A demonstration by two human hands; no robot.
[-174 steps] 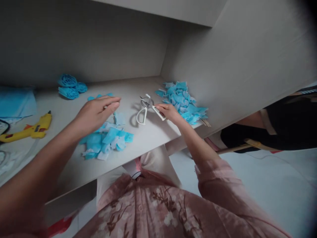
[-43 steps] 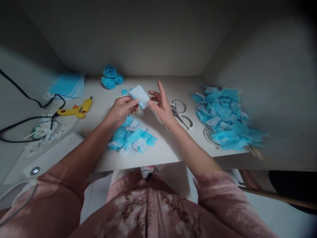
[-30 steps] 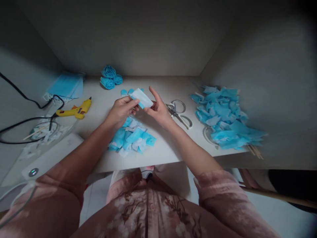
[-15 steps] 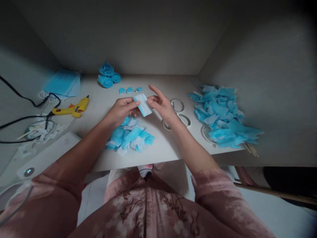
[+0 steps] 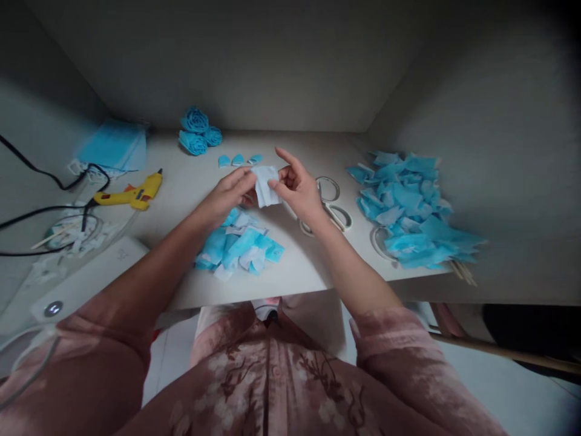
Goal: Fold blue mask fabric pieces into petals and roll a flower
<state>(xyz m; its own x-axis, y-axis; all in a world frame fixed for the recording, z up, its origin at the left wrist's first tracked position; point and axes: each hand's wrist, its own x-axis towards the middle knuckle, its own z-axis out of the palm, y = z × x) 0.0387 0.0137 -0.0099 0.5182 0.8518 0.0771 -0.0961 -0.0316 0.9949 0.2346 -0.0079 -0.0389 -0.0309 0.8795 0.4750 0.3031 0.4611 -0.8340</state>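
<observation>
Above desk (image 5: 299,275): left hand (image 5: 229,192), right hand (image 5: 303,192) both pinching pale fabric piece (image 5: 264,189); scissors (image 5: 334,220) beside right hand.

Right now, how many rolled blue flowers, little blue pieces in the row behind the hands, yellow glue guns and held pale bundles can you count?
Rolled blue flowers: 3
Little blue pieces in the row: 3
Yellow glue gun: 1
Held pale pleated bundle: 1
Total: 8
</observation>
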